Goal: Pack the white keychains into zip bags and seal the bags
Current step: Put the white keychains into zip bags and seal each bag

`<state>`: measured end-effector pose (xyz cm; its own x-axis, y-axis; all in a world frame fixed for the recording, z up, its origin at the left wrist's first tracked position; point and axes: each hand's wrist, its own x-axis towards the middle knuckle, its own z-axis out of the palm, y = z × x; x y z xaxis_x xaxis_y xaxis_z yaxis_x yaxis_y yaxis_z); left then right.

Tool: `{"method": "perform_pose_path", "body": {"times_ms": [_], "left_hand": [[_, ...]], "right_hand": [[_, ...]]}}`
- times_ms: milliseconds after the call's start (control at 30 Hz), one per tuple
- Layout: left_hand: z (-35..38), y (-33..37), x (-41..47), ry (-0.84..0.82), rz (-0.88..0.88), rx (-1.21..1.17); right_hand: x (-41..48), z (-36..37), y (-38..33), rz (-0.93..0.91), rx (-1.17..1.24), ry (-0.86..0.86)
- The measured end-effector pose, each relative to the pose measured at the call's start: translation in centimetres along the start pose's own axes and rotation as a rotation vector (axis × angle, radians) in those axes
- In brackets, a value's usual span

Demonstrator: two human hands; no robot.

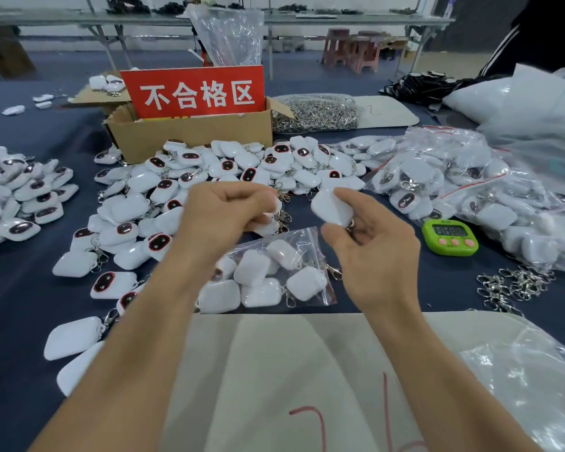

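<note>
A single wide-angle view from the person's head – it faces forward and steeply down, close over the bench (30, 295); both forearms run up from the bottom edge, and straight lines bow near the borders.

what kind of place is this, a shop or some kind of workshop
Probably a small factory's packing station: heaps of identical white keychains on a cloth-covered table, filled zip bags piled at the right, and a box with a red rejects sign.
</note>
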<state>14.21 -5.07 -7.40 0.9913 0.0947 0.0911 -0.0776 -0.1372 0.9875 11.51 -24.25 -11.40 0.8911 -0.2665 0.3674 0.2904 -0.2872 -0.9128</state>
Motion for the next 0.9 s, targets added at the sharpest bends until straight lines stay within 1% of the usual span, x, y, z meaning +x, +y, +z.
{"method": "perform_pose_path", "body": {"times_ms": [67, 100, 133, 200, 233, 267, 400, 500, 567, 600, 667, 733, 833, 900], "left_hand": [[-2.8, 0.1, 0.6, 0.057, 0.006, 0.167], [-3.8, 0.1, 0.6, 0.056, 0.0, 0.277], [-4.5, 0.0, 0.7, 0.029, -0.014, 0.412], [-4.8, -0.3, 0.9, -0.081, -0.055, 0.7], [-4.8, -0.3, 0.9, -0.143, -0.084, 0.8], [-4.8, -0.1, 0.9, -0.201, -0.12, 0.851], [-5.0, 0.6, 0.8, -0.418, -0.244, 0.938], [-4.1, 0.7, 0.4, -0.537, -0.269, 1.099], [-3.5, 0.7, 0.2, -0.543, -0.237, 1.181], [-3.5, 0.8, 0.2, -0.528, -0.218, 1.163], [-3.5, 0.9, 0.3, -0.489, -0.18, 1.026], [-3.2, 1.0, 0.2, -0.503, -0.159, 0.934], [-2.1, 0.7, -0.2, -0.567, -0.172, 1.013], [-1.7, 0.6, -0.3, -0.569, -0.17, 1.079]], "right_hand": [[0.6, -0.2, 0.2, 0.054, 0.066, 0.025], [0.8, -0.3, 0.3, 0.081, 0.091, 0.037], [1.0, -0.5, 0.3, 0.1, 0.098, 0.05], [1.1, -0.7, 0.4, 0.116, 0.07, 0.067], [1.0, -0.8, 0.4, 0.121, 0.055, 0.064], [1.0, -0.8, 0.4, 0.127, 0.044, 0.059], [0.9, -0.8, 0.5, 0.115, 0.029, 0.035], [0.8, -0.7, 0.8, 0.122, 0.024, 0.012], [0.8, -0.5, 0.9, 0.129, 0.021, 0.002], [0.8, -0.5, 1.0, 0.13, 0.022, 0.0], [0.9, -0.5, 1.0, 0.129, 0.022, -0.003], [1.1, -0.5, 1.0, 0.129, 0.022, -0.003], [1.1, -0.5, 1.1, 0.13, 0.017, -0.003], [1.1, -0.5, 1.1, 0.125, 0.011, -0.004]]}}
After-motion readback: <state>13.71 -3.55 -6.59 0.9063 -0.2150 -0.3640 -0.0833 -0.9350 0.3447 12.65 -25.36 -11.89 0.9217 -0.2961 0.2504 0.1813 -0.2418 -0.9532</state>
